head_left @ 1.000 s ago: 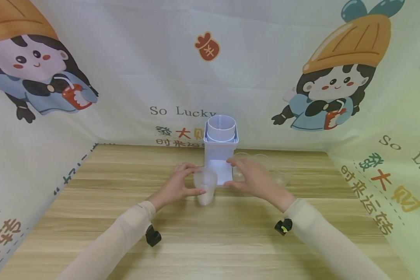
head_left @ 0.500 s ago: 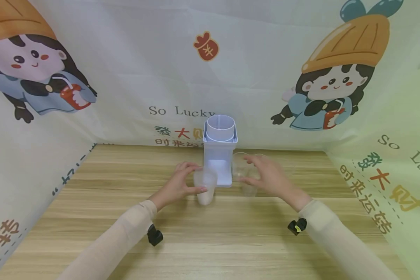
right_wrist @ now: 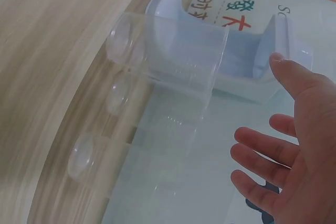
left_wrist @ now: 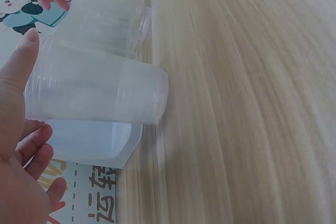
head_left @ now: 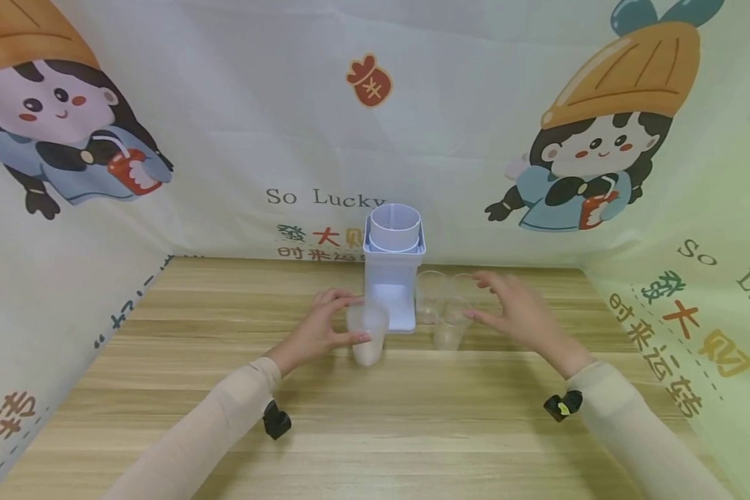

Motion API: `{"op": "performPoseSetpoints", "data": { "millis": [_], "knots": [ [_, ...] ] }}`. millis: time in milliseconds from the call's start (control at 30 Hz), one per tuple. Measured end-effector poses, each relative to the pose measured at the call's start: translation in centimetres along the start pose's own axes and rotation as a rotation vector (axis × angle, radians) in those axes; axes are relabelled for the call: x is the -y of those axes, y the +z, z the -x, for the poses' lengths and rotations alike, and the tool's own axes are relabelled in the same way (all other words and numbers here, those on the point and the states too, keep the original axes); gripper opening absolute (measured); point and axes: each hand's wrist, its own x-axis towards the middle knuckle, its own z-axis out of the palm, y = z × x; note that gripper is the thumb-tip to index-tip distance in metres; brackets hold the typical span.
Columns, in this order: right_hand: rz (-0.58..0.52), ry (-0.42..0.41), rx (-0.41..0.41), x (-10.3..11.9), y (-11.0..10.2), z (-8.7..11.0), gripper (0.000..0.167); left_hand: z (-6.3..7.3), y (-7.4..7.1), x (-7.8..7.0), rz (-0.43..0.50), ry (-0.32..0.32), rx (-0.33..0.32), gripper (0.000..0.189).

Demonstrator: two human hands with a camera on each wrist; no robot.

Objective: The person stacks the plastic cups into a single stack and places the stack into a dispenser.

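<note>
My left hand (head_left: 325,326) grips a stack of translucent plastic cups (head_left: 369,337) near its rims, thumb on one side and fingers on the other. The left wrist view has the cup stack (left_wrist: 100,85) large, base at the tabletop. Right of centre, my right hand (head_left: 515,312) is spread with relaxed fingers and holds nothing. Beside its fingertips stand clear plastic cups: a front cup (head_left: 450,330) and two behind it. In the right wrist view the nearest clear cup (right_wrist: 173,56) is apart from the palm; I cannot tell whether a fingertip touches a cup.
A pale lavender stand (head_left: 390,278) with a round tube (head_left: 396,229) on top stands behind the stack, between the hands. The wooden table (head_left: 375,430) meets a printed cloth backdrop (head_left: 237,139) at the back and sides.
My right hand has moved rightward, from in front of the stand to beyond the clear cups, uncovering the front cup. The left hand and its stack stay nearly still.
</note>
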Motion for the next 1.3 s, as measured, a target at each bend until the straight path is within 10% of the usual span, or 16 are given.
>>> {"op": "performPoseSetpoints", "data": {
  "millis": [1300],
  "knots": [
    [0.045, 0.165, 0.084, -7.0, 0.5, 0.5, 0.076, 0.0, 0.2, 0.1, -0.032, 0.030, -0.025, 0.067]
  ]
}}
